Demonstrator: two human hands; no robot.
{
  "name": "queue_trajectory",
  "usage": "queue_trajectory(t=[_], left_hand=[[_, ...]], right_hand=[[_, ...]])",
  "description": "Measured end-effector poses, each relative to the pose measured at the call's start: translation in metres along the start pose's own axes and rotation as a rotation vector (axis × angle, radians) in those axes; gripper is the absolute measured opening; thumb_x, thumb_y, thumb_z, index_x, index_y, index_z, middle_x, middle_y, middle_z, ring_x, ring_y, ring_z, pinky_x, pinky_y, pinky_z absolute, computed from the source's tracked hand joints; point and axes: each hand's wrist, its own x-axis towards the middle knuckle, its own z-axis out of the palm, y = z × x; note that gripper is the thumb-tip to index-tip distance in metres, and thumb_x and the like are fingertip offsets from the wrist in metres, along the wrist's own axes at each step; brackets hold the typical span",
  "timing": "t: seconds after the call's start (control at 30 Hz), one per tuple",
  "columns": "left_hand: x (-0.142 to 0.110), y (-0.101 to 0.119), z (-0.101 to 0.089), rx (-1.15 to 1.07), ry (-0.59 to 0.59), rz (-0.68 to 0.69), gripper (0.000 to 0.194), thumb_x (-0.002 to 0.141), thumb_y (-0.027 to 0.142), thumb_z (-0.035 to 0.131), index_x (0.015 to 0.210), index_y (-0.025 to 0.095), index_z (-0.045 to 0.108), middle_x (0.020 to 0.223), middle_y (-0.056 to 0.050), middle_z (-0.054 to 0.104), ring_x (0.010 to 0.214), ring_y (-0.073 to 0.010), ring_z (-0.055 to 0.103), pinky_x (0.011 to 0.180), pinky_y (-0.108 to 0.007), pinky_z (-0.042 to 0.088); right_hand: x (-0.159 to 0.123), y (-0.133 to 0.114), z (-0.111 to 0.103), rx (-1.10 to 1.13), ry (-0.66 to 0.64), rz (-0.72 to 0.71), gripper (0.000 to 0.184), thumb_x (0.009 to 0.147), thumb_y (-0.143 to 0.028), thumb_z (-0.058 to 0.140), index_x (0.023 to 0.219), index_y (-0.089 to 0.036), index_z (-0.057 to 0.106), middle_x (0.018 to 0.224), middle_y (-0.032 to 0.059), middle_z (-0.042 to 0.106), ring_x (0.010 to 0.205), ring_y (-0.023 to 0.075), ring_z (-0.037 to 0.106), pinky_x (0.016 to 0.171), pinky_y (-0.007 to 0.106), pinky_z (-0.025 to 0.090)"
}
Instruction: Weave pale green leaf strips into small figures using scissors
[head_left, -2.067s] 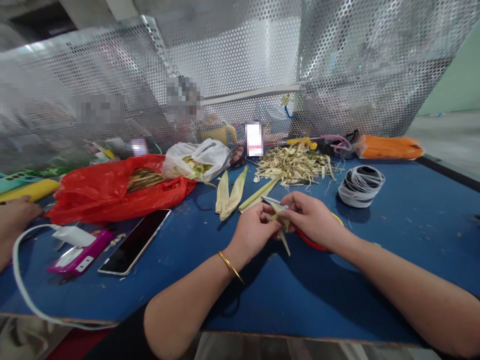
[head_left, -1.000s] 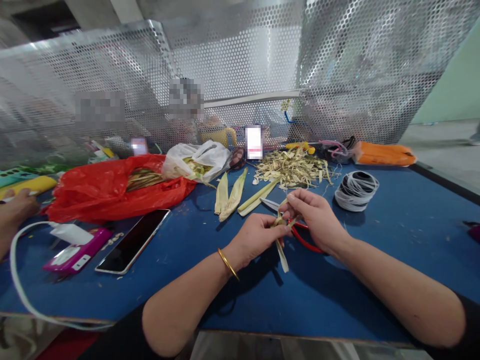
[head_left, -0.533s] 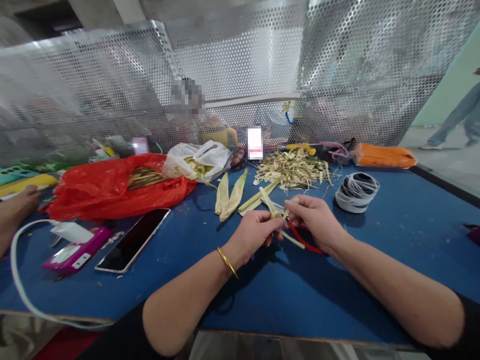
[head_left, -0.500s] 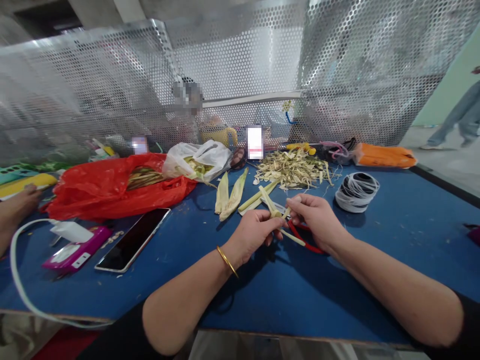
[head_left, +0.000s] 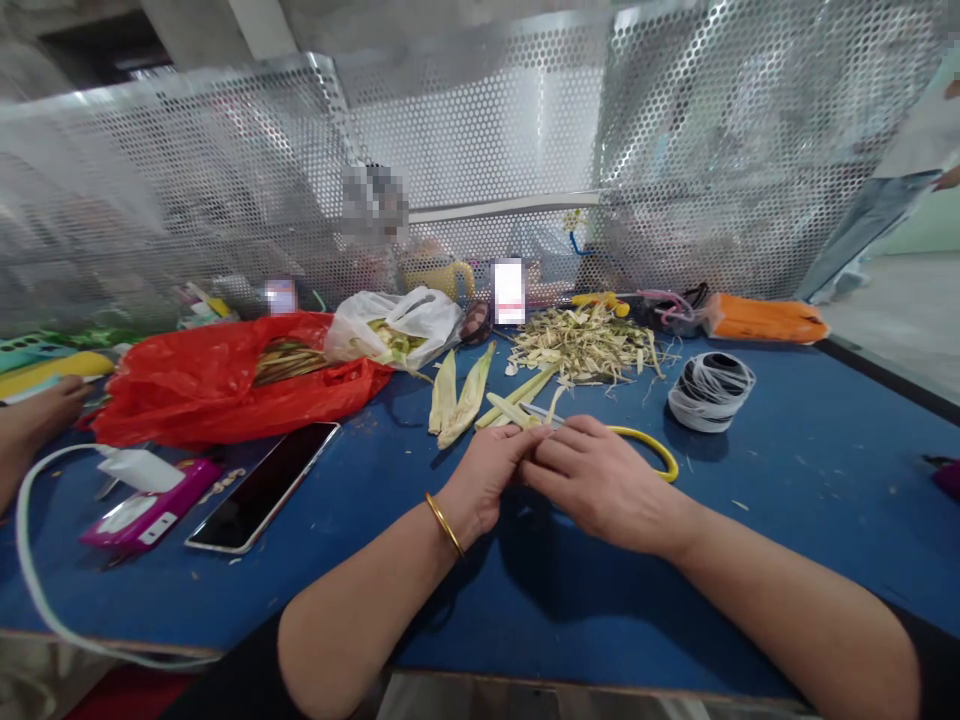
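Pinched in my left hand [head_left: 491, 475] is a folded pale corn husk strip [head_left: 511, 411], with one end poking out above the fingertips. My right hand [head_left: 604, 485] closes on the same strip from the right, its fingers bent over and touching the left fingertips; a thin end rises between them. Much of the strip is hidden under the fingers. Behind the right hand lie scissors, with a yellow handle loop [head_left: 667, 455] showing. Longer green husk pieces [head_left: 536, 385] rest just beyond the hands, and two broad husk leaves [head_left: 466, 405] lie to their left.
Behind sits a heap of husk scraps [head_left: 592, 345]. A spool of white string [head_left: 711, 392] stands at right, an orange packet [head_left: 766, 318] beyond. Leftward are a red bag [head_left: 202, 375], white bag [head_left: 431, 318], phone [head_left: 266, 490] and purple power strip [head_left: 150, 510]. Another person's hand [head_left: 45, 415] is far left.
My right hand has moved in left and turned over, closing against my left hand around the husk strip. The scissors' yellow handle now shows instead of the red one.
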Motion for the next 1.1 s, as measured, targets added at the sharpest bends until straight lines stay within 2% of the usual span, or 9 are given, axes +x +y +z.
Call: queue_trajectory(t=[0.07, 0.13, 0.4, 0.6, 0.8, 0.87, 0.97, 1.03, 1.1], left_hand=[[0.001, -0.002, 0.001, -0.017, -0.008, -0.026, 0.034, 0.052, 0.032, 0.085, 0.061, 0.012, 0.059, 0.055, 0.003, 0.055, 0.05, -0.0059, 0.047, 0.046, -0.018, 0.035], [0.001, -0.002, 0.001, -0.026, -0.025, -0.051, 0.035, 0.052, 0.033, 0.086, 0.062, 0.012, 0.06, 0.057, 0.003, 0.054, 0.051, -0.0059, 0.048, 0.048, -0.018, 0.036], [-0.003, 0.008, -0.002, -0.033, -0.193, -0.013, 0.031, 0.059, 0.036, 0.083, 0.067, 0.011, 0.065, 0.065, 0.0, 0.061, 0.061, -0.0091, 0.054, 0.065, -0.023, 0.046], [-0.004, 0.006, 0.0, -0.015, -0.11, -0.029, 0.036, 0.057, 0.04, 0.084, 0.066, 0.01, 0.066, 0.057, -0.001, 0.059, 0.05, -0.0073, 0.048, 0.048, -0.02, 0.034], [-0.004, 0.008, 0.0, -0.051, -0.091, -0.032, 0.032, 0.059, 0.035, 0.083, 0.067, 0.009, 0.067, 0.058, -0.003, 0.062, 0.053, -0.0089, 0.054, 0.05, -0.019, 0.038], [-0.004, 0.011, -0.001, -0.055, -0.055, -0.025, 0.026, 0.063, 0.031, 0.08, 0.07, 0.009, 0.067, 0.061, -0.004, 0.064, 0.055, -0.0102, 0.057, 0.052, -0.019, 0.042], [-0.005, 0.016, -0.003, -0.029, 0.018, -0.015, 0.018, 0.071, 0.026, 0.073, 0.076, 0.01, 0.067, 0.069, -0.005, 0.067, 0.059, -0.0117, 0.06, 0.058, -0.022, 0.047], [-0.005, 0.018, -0.004, 0.007, 0.044, -0.023, 0.017, 0.073, 0.027, 0.07, 0.08, 0.011, 0.066, 0.071, -0.005, 0.066, 0.06, -0.0123, 0.061, 0.058, -0.023, 0.049], [-0.004, 0.016, -0.005, 0.054, 0.048, -0.004, 0.021, 0.072, 0.03, 0.072, 0.079, 0.013, 0.063, 0.067, -0.002, 0.063, 0.056, -0.0108, 0.057, 0.053, -0.022, 0.046]], right_hand=[[0.002, -0.003, 0.003, -0.06, -0.099, -0.043, 0.014, 0.094, -0.019, 0.048, 0.096, -0.016, 0.061, 0.09, 0.0065, 0.063, 0.089, 0.0217, 0.052, 0.081, 0.037, 0.034], [0.002, -0.003, 0.006, -0.091, -0.111, -0.041, 0.013, 0.094, -0.018, 0.047, 0.09, -0.015, 0.06, 0.087, 0.006, 0.062, 0.087, 0.0214, 0.051, 0.08, 0.037, 0.033], [-0.004, 0.001, 0.009, -0.026, 0.082, 0.191, 0.022, 0.093, -0.013, 0.041, 0.076, -0.017, 0.055, 0.07, 0.0023, 0.058, 0.065, 0.0162, 0.046, 0.07, 0.033, 0.031], [0.001, -0.013, 0.0, 0.059, 0.033, -0.022, 0.029, 0.096, -0.015, 0.035, 0.075, -0.018, 0.055, 0.074, 0.0043, 0.06, 0.073, 0.0176, 0.048, 0.084, 0.034, 0.036], [0.001, -0.015, -0.001, 0.119, 0.058, -0.032, 0.022, 0.096, -0.016, 0.04, 0.087, -0.017, 0.059, 0.079, 0.0051, 0.065, 0.079, 0.0181, 0.055, 0.087, 0.033, 0.038], [0.0, -0.012, 0.0, 0.132, 0.16, 0.082, 0.017, 0.096, -0.021, 0.044, 0.102, -0.016, 0.059, 0.087, 0.007, 0.067, 0.084, 0.0191, 0.057, 0.084, 0.033, 0.039], [-0.002, -0.005, 0.001, 0.061, 0.261, 0.444, 0.022, 0.095, -0.03, 0.048, 0.109, -0.014, 0.056, 0.097, 0.0119, 0.067, 0.089, 0.0235, 0.059, 0.076, 0.034, 0.039], [-0.002, -0.001, 0.003, 0.045, 0.158, 0.631, 0.021, 0.094, -0.033, 0.05, 0.101, -0.015, 0.058, 0.089, 0.0104, 0.068, 0.082, 0.0238, 0.06, 0.072, 0.033, 0.038], [-0.002, 0.0, 0.006, 0.081, -0.021, 0.693, 0.021, 0.095, -0.034, 0.049, 0.088, -0.017, 0.059, 0.073, 0.0055, 0.067, 0.069, 0.0206, 0.06, 0.066, 0.031, 0.035]])
